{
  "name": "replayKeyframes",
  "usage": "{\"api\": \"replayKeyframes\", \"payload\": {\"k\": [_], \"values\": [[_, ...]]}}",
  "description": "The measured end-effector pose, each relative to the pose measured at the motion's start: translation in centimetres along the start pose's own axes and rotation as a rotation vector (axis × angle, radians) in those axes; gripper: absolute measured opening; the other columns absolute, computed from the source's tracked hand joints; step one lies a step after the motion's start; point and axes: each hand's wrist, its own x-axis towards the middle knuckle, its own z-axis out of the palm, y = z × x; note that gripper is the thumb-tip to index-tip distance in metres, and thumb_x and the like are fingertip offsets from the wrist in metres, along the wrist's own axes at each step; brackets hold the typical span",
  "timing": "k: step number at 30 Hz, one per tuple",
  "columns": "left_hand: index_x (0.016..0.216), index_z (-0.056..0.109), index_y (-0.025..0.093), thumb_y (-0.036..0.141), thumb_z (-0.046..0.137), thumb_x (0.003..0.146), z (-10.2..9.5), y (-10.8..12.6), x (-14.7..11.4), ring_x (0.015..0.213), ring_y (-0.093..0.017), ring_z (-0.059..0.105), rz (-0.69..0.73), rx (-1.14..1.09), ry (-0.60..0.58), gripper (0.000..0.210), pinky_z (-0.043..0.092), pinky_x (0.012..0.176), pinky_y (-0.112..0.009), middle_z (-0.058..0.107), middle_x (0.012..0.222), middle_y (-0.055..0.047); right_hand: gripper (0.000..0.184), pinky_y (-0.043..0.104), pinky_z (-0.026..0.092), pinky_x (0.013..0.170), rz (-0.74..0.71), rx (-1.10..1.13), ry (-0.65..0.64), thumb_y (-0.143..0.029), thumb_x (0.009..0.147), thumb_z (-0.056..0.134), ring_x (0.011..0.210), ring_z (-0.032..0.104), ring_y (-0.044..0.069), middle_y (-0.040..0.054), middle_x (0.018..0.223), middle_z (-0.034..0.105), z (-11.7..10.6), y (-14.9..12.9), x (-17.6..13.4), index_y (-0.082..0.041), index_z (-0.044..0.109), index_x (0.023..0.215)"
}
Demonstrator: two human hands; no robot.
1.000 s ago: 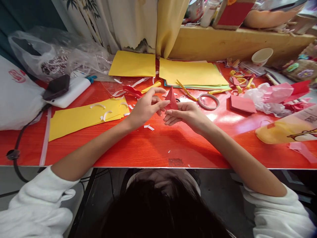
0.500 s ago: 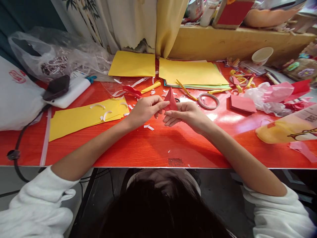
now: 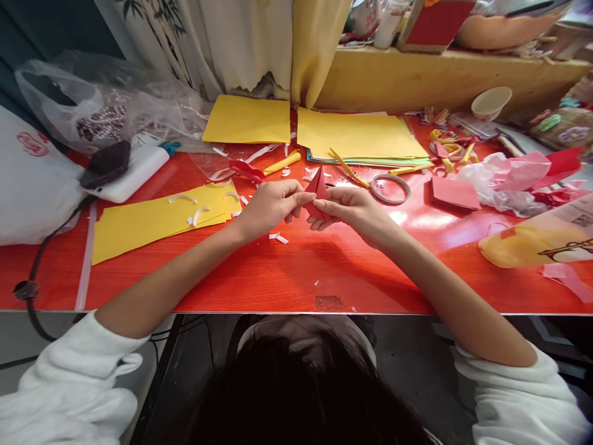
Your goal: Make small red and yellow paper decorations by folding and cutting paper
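A folded piece of red paper (image 3: 317, 183), with a pointed tip facing away from me, is held up over the red table (image 3: 278, 278). My left hand (image 3: 277, 205) pinches its left side between thumb and fingers. On the right side, my right hand (image 3: 347, 209) grips the paper's lower part, thumb on top and fingers curled beneath. The two hands nearly meet at the paper, and their fingers hide its lower edges. Small white paper scraps (image 3: 278, 238) lie on the table just below the left hand.
Yellow paper strips (image 3: 152, 216) lie at left, yellow sheets (image 3: 361, 133) at the back. A roll of tape (image 3: 390, 188), a stack of red paper squares (image 3: 454, 193) and a drink cup (image 3: 532, 241) are at right. A phone (image 3: 105, 165) rests on a white box-like object (image 3: 139, 173).
My right hand has shifted slightly left and its thumb now presses on the red paper's lower part. The left hand stays almost in place.
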Motion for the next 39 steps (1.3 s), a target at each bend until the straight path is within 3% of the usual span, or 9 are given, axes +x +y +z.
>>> {"api": "replayKeyframes", "payload": {"k": [4, 10, 17, 23, 33, 39], "values": [[0.064, 0.057, 0.015, 0.047, 0.047, 0.089, -0.1, 0.1, 0.2, 0.052, -0.008, 0.055, -0.032, -0.083, -0.035, 0.042, 0.043, 0.053, -0.023, 0.061, 0.063, -0.003, 0.030, 0.030, 0.057, 0.067, -0.018, 0.010, 0.011, -0.043, 0.077, 0.069, 0.067, 0.067, 0.016, 0.0050, 0.072, 0.068, -0.4, 0.2, 0.1, -0.014, 0.065, 0.079], [0.073, 0.062, 0.014, 0.026, 0.061, 0.081, -0.3, 0.7, 0.2, 0.056, -0.008, 0.056, -0.065, -0.089, -0.037, 0.015, 0.044, 0.055, -0.022, 0.062, 0.066, -0.001, 0.026, 0.030, 0.056, 0.068, -0.021, -0.019, 0.024, -0.040, 0.081, 0.065, 0.070, 0.065, 0.015, 0.0049, 0.074, 0.066, -0.3, 0.3, 0.2, -0.014, 0.063, 0.077], [0.071, 0.061, 0.015, 0.026, 0.059, 0.082, -0.2, 0.3, 0.1, 0.059, -0.009, 0.057, -0.057, -0.035, -0.099, 0.016, 0.044, 0.058, -0.023, 0.059, 0.062, 0.000, 0.036, 0.023, 0.044, 0.057, -0.167, -0.210, 0.094, -0.046, 0.085, 0.057, 0.060, 0.055, 0.011, 0.0009, 0.064, 0.059, -0.1, 0.4, 0.1, -0.018, 0.051, 0.065], [0.074, 0.063, 0.015, 0.034, 0.057, 0.084, -0.1, 0.3, 0.0, 0.060, -0.009, 0.057, -0.055, -0.016, -0.113, 0.022, 0.043, 0.059, -0.023, 0.061, 0.064, -0.001, 0.034, 0.024, 0.043, 0.055, -0.178, -0.139, 0.054, -0.043, 0.086, 0.058, 0.058, 0.055, 0.011, 0.0002, 0.062, 0.057, -0.1, 0.5, 0.1, -0.017, 0.050, 0.065], [0.068, 0.062, 0.014, 0.029, 0.055, 0.084, -0.2, 0.9, -0.2, 0.060, -0.009, 0.057, -0.046, 0.120, -0.136, 0.022, 0.040, 0.061, -0.022, 0.062, 0.061, 0.000, 0.031, 0.024, 0.048, 0.056, -0.195, -0.103, 0.158, -0.042, 0.084, 0.060, 0.060, 0.056, 0.011, 0.0002, 0.064, 0.056, 0.0, 0.9, 0.4, -0.015, 0.055, 0.068], [0.069, 0.061, 0.014, 0.030, 0.057, 0.082, -0.2, 1.2, -0.4, 0.059, -0.009, 0.055, -0.090, 0.089, -0.160, 0.022, 0.039, 0.060, -0.023, 0.060, 0.060, 0.001, 0.028, 0.024, 0.049, 0.055, -0.156, -0.001, 0.165, -0.036, 0.082, 0.063, 0.059, 0.057, 0.012, -0.0002, 0.062, 0.056, -0.2, 1.2, 0.5, -0.016, 0.055, 0.064]]}}
